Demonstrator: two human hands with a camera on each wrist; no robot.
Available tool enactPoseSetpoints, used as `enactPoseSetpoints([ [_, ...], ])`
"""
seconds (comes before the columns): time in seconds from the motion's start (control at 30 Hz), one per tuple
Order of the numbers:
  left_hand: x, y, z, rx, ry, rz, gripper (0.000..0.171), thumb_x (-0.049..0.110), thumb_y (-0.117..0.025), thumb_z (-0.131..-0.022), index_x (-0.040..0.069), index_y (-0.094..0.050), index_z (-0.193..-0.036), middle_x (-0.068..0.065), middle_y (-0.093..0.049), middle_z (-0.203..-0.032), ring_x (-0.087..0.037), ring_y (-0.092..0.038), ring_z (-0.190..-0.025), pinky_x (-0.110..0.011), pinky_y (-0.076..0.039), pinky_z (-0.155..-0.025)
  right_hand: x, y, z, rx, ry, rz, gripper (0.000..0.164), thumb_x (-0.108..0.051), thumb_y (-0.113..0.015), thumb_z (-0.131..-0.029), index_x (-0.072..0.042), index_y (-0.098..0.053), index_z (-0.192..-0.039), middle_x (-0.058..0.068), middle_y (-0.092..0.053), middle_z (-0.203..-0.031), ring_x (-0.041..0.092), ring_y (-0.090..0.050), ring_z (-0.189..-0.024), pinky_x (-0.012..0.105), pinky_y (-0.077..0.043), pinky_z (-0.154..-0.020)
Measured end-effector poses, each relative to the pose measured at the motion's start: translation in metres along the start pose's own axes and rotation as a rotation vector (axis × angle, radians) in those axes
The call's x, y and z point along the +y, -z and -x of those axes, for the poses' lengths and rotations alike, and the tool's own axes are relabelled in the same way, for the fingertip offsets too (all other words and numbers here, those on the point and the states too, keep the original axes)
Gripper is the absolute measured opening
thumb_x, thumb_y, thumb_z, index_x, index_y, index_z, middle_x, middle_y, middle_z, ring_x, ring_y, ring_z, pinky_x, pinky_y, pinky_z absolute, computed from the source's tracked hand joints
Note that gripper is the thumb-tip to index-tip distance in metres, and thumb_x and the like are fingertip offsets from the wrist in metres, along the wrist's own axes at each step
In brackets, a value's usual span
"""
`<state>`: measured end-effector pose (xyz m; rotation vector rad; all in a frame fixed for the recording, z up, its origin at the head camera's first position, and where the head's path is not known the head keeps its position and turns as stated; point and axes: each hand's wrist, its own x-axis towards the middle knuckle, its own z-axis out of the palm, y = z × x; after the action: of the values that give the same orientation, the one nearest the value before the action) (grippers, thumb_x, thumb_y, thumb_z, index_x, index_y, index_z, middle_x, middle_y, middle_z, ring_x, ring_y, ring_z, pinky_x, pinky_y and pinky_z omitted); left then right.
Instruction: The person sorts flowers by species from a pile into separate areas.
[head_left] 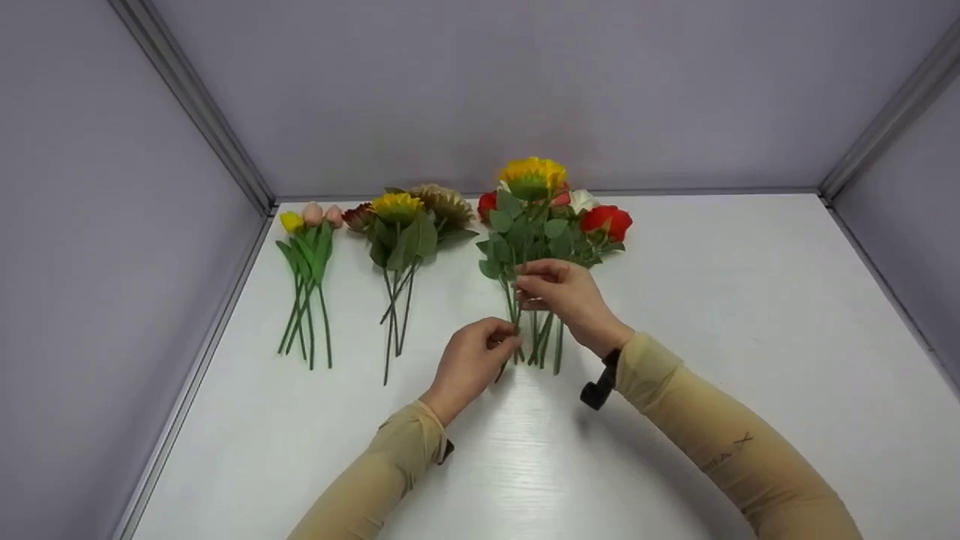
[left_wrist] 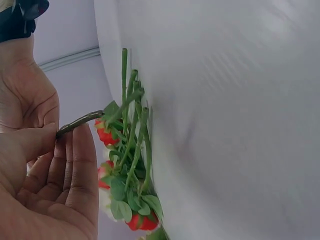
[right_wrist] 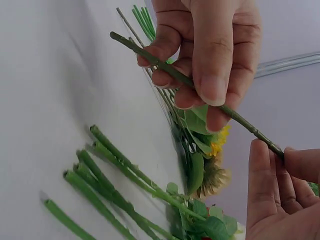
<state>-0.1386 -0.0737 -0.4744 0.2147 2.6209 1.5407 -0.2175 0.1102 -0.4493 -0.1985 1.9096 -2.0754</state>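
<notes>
A yellow sunflower [head_left: 534, 180] is held by its stem in both hands, its bloom over the roses behind it. Thumb and fingers of my left hand [head_left: 478, 356] pinch the stem low down; its cut end [right_wrist: 120, 39] sticks out past them. Higher up, my right hand [head_left: 562, 298] pinches the same stem [right_wrist: 252, 130]. Beneath and behind lies a bunch of roses, with a red rose [head_left: 606, 223] at its right side, a white one [head_left: 582, 200], and green stems [right_wrist: 115, 192] spread on the table.
Left of the roses lies a group with a yellow sunflower [head_left: 396, 208], a beige bloom [head_left: 444, 204] and a dark red one [head_left: 358, 217]. At far left are tulips, one yellow [head_left: 292, 221], others pink [head_left: 313, 214]. Grey walls [head_left: 450, 90] enclose the white table [head_left: 750, 300].
</notes>
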Motion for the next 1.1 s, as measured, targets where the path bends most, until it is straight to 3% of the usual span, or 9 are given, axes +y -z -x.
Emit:
enactPoseSetpoints([
  [0.1,-0.007,0.015,0.001,0.037,0.021,-0.049,0.021,0.021,-0.069,-0.100,0.008,-0.075,-0.115,0.004,-0.071,-0.099,-0.012,-0.065,-0.087,-0.035,-0.055,-0.077,0.002,-0.011,-0.005,-0.050,0.010,0.053,0.035,-0.017,-0.070,-0.099,0.000,-0.066,-0.129,0.018,-0.069,-0.118,0.031,-0.069,-0.103,0.040,-0.059,-0.089],
  [0.27,-0.022,0.048,-0.004,0.113,0.068,-0.221,0.017,0.020,-0.071,-0.099,0.009,-0.076,-0.111,0.002,-0.073,-0.097,-0.014,-0.066,-0.086,-0.036,-0.055,-0.075,0.010,-0.019,-0.007,-0.099,0.065,0.235,0.032,-0.025,-0.065,-0.103,-0.007,-0.067,-0.129,0.013,-0.068,-0.122,0.035,-0.064,-0.115,0.037,-0.056,-0.094],
  [0.43,-0.041,0.087,-0.007,0.170,0.134,-0.389,0.017,0.019,-0.069,-0.100,0.008,-0.076,-0.111,-0.004,-0.073,-0.101,-0.021,-0.068,-0.091,-0.040,-0.055,-0.079,0.016,-0.022,-0.003,-0.089,0.147,0.447,0.030,-0.032,-0.062,-0.105,-0.016,-0.070,-0.129,-0.001,-0.070,-0.119,0.024,-0.065,-0.112,0.038,-0.055,-0.094],
  [0.57,-0.055,0.109,-0.008,0.180,0.182,-0.473,0.016,0.017,-0.067,-0.101,0.007,-0.075,-0.110,-0.007,-0.073,-0.101,-0.023,-0.066,-0.087,-0.041,-0.054,-0.077,0.019,-0.024,-0.001,-0.084,0.160,0.506,0.031,-0.036,-0.061,-0.105,-0.020,-0.069,-0.130,-0.006,-0.069,-0.122,0.017,-0.063,-0.113,0.039,-0.053,-0.096],
  [0.77,-0.074,0.118,-0.010,0.192,0.182,-0.559,0.011,0.013,-0.067,-0.100,0.004,-0.074,-0.103,-0.010,-0.071,-0.095,-0.025,-0.065,-0.083,-0.043,-0.054,-0.073,0.025,-0.025,0.000,-0.096,0.153,0.535,0.032,-0.038,-0.059,-0.105,-0.022,-0.069,-0.130,-0.006,-0.068,-0.125,0.015,-0.062,-0.114,0.039,-0.053,-0.096],
  [1.1,-0.088,0.115,-0.010,0.187,0.233,-0.519,0.016,0.013,-0.067,-0.100,0.005,-0.068,-0.114,-0.011,-0.072,-0.104,-0.026,-0.068,-0.092,-0.044,-0.054,-0.078,0.029,-0.022,0.001,-0.104,0.140,0.556,0.030,-0.035,-0.059,-0.106,-0.019,-0.069,-0.129,-0.007,-0.069,-0.123,0.015,-0.063,-0.114,0.039,-0.052,-0.097],
])
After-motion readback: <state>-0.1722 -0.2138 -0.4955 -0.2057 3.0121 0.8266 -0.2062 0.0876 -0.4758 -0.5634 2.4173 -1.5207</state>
